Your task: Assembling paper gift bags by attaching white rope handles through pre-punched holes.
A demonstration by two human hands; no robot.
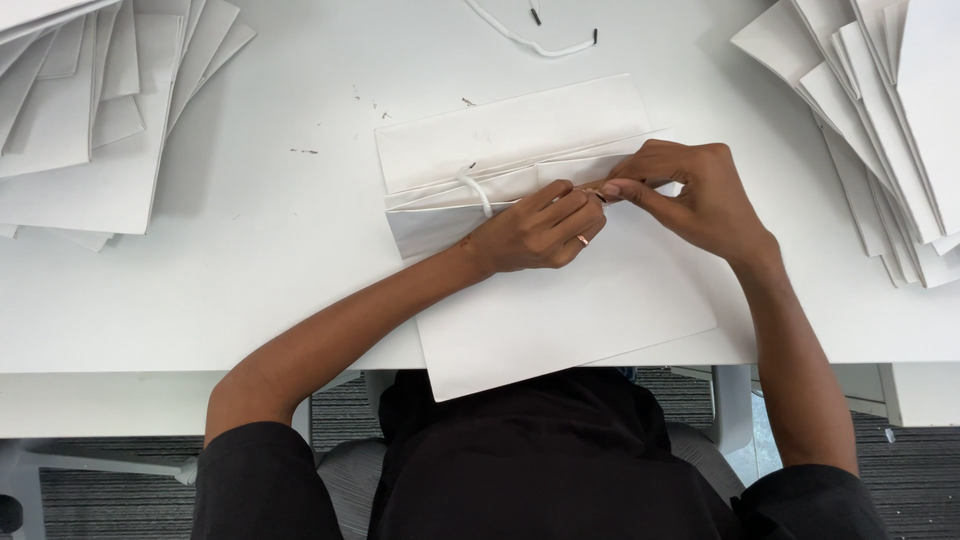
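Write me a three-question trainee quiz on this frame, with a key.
1. True or false: both hands meet at the folded top edge of the white paper bag.
2. Which lies apart from the bag, at the far edge of the table? A) a loose white cord handle B) scissors C) a tape roll
3. Where do the stacks of flat white bags lie?

Key
1. True: the left hand and right hand pinch together at the fold, near the fitted cord loop.
2. A: the loose cord.
3. One stack on the left, one on the right.
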